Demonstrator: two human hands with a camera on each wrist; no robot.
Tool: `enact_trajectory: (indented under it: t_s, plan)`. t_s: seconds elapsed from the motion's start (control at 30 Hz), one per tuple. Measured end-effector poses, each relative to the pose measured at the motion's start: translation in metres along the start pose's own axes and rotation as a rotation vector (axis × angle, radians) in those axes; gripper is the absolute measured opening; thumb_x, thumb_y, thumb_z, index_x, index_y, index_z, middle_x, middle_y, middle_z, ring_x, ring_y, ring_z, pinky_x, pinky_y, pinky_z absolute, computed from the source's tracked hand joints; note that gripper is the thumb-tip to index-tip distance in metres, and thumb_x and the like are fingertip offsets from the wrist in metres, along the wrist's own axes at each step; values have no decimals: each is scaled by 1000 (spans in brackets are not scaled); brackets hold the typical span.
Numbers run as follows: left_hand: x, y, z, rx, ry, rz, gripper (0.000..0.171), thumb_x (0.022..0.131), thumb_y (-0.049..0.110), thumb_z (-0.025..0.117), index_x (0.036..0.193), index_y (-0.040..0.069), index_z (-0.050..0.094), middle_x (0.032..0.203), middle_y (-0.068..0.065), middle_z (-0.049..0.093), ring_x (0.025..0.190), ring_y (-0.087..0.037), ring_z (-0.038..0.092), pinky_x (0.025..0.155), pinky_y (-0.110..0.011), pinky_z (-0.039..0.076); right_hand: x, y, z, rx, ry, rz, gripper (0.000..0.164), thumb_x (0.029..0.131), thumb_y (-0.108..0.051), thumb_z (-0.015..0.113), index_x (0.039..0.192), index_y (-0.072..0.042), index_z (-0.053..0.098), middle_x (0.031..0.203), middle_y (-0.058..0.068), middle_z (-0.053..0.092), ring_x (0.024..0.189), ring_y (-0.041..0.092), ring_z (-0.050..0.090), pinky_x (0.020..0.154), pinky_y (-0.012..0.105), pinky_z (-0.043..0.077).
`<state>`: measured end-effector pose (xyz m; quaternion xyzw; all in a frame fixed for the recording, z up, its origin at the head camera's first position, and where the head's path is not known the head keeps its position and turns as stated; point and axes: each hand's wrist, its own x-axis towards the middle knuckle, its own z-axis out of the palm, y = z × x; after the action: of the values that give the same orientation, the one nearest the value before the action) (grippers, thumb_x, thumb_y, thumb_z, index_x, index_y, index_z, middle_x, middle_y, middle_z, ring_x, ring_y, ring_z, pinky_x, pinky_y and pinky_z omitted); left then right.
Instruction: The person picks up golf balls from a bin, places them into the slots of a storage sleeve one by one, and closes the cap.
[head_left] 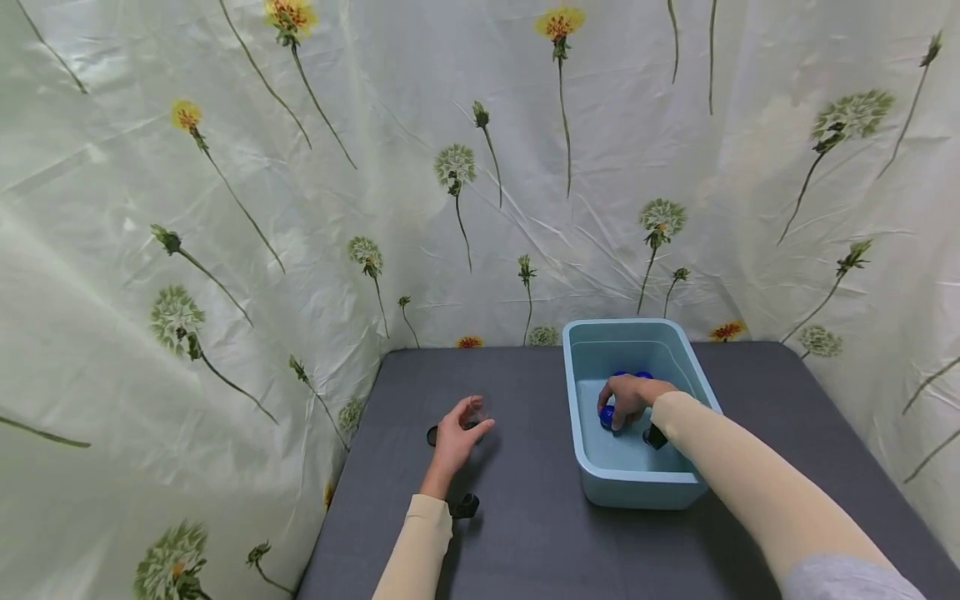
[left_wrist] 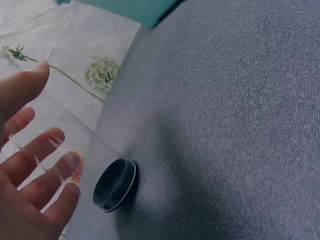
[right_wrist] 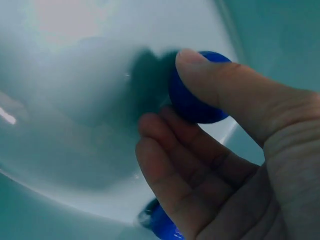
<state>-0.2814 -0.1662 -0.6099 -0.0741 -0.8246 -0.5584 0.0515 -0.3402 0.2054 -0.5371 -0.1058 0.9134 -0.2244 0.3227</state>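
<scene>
Your right grip pinches the dark-blue plastic ball inside the light-blue rectangular tub, right of the clear, black-ended cylinder your loosely curled left grip encircles.

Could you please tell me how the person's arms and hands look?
The left hand and right hand are ungloved. A plain cream sleeve ends at each wrist, with a small black device beside it. Higher on the right side, a light grey sleeve shows.
</scene>
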Motion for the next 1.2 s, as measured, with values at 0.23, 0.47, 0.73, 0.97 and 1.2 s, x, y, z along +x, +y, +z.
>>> enact_trajectory:
  t_s: [0.23, 0.47, 0.73, 0.97, 1.2]
  plan:
    - [-2, 4, 2, 19, 5, 22, 53, 91, 23, 78, 140, 16, 59, 135, -13, 61, 125, -28, 56, 99, -53, 46, -7, -2, -7, -37, 11, -72, 36, 81, -5, 83, 115, -14, 73, 98, 7, 62, 72, 22, 63, 69, 39, 56]
    - [-7, 12, 2, 53, 16, 38, 59, 90, 24, 78, 144, 20, 55, 134, -12, 63, 123, -29, 59, 96, -54, 48, -16, -2, -16, -94, 21, -154, 40, 79, -3, 83, 117, -11, 72, 99, 4, 64, 74, 17, 62, 65, 34, 54]
    - [-13, 26, 4, 76, 59, 22, 48, 87, 22, 81, 130, 19, 58, 128, -8, 65, 120, -24, 59, 95, -52, 48, -34, -9, -25, -237, 61, -300, 43, 77, -6, 86, 117, -9, 73, 97, 0, 66, 80, 14, 59, 69, 32, 53]
    - [-22, 45, 5, 65, 40, 85, 45, 87, 29, 81, 127, 23, 61, 123, -11, 67, 115, -24, 62, 95, -57, 47, -59, -14, -25, -255, 96, -360, 41, 79, -13, 86, 117, -13, 72, 99, 0, 68, 82, 13, 59, 73, 33, 53]
    - [-30, 57, 9, 59, 64, 153, 48, 88, 40, 78, 131, 27, 62, 110, 1, 67, 106, -29, 64, 90, -59, 48, -84, -17, -26, -223, 181, -402, 40, 81, -21, 85, 118, -14, 71, 104, 0, 68, 86, 15, 59, 77, 36, 55]
